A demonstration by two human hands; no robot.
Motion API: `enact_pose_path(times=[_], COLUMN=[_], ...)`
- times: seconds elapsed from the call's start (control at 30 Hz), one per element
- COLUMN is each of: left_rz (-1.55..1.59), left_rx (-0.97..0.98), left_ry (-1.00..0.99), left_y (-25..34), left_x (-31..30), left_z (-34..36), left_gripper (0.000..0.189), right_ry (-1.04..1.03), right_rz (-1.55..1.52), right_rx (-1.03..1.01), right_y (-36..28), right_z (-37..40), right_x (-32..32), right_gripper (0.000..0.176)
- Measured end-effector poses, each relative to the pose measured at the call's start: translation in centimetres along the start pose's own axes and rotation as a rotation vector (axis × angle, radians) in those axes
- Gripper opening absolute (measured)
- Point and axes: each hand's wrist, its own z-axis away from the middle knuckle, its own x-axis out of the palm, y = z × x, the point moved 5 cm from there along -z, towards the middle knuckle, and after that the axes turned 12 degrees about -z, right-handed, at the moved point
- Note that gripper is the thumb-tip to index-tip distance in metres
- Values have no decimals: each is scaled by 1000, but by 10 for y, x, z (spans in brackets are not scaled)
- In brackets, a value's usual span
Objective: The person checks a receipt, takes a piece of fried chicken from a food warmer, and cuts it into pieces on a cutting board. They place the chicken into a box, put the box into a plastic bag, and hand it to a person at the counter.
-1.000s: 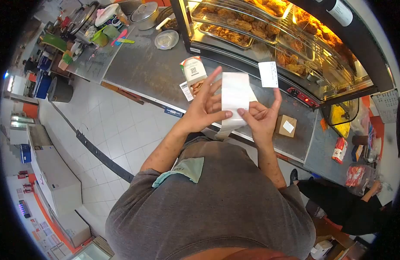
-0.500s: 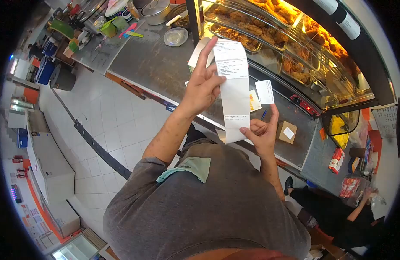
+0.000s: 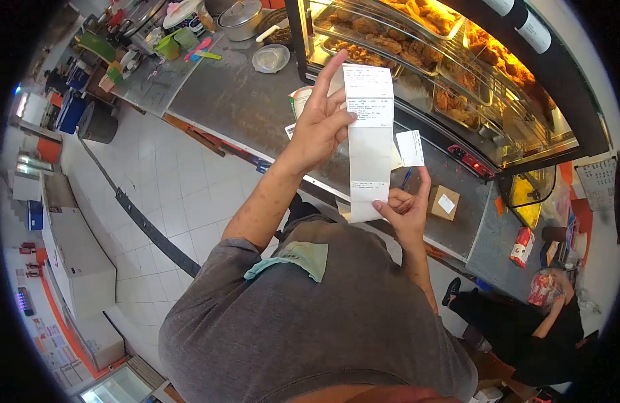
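Observation:
A long printed receipt (image 3: 370,158) stretches between my two hands, over the counter's front edge. Near its upper part, my left hand (image 3: 320,124) pinches the left edge between thumb and fingers, the index finger pointing up. Lower down, my right hand (image 3: 407,207) grips the bottom end with its thumb on the printed side. The strip carries blocks of small print at the top and near the bottom, with a blank stretch between. A small white slip (image 3: 410,148) stands just above my right fingertip. Behind the receipt lies a blue pen (image 3: 406,178), partly covered.
A lit glass warmer (image 3: 397,50) with trays of fried chicken stands at the counter's back. A small cardboard box (image 3: 443,203) sits right of my right hand. A lidded pot (image 3: 240,19) and a clear bowl (image 3: 271,59) are farther left. Another person (image 3: 518,329) handles red packages (image 3: 545,289) at right.
The receipt's upper end and my left hand have shifted slightly right and downward. At right, the other person's hand has moved onto the red packages.

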Motion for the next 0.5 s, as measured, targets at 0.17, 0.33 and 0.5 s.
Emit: enact_pose_path(times=[0.17,0.33,0.5], left_rz=[18,-18,-55], left_rx=[26,-8,8], left_ry=[-49,-21,-1], left_y=[-5,-3,-2], left_x=[-3,-2,-14], left_z=[-1,1,1], left_gripper=[84,85,78], right_ry=[8,12,3], right_rz=[-10,0,-24], right_rx=[6,-1,36], right_y=[1,3,5], right_z=[2,2,1], right_x=[-1,-2,-5], right_gripper=[96,96,97])
